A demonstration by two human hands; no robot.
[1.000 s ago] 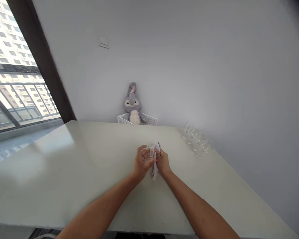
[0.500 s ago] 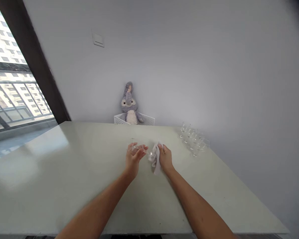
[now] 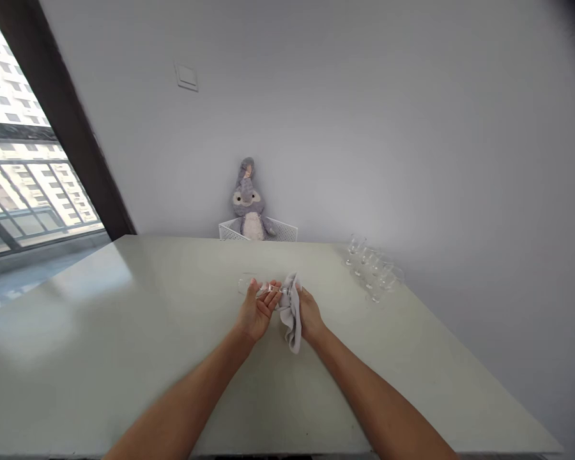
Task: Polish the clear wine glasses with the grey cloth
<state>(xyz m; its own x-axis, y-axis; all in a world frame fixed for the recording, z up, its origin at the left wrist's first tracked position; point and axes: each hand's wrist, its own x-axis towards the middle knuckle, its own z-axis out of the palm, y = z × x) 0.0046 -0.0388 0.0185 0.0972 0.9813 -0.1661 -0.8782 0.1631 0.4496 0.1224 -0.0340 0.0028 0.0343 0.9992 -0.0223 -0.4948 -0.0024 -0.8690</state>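
Note:
A clear stemmed glass (image 3: 247, 285) lies sideways in the air above the table, its bowl to the left and its foot to the right. My left hand (image 3: 257, 312) holds it from below, palm turned up, with the thumb on the bowl side and the fingers under the stem. My right hand (image 3: 309, 314) grips a pale grey cloth (image 3: 292, 322), which is wrapped against the foot of the glass. Part of the cloth hangs down between the hands. The foot itself is mostly hidden in the cloth.
Several clear stemmed glasses (image 3: 374, 271) stand grouped at the table's (image 3: 182, 332) back right, near the wall. Behind the far edge, a grey plush rabbit (image 3: 249, 207) sits in a white perforated basket (image 3: 285, 231). A window (image 3: 33, 160) is at the left.
My left hand has rolled palm up under the glass. My right hand and the cloth have moved left and closed over the foot, and the cloth hangs lower.

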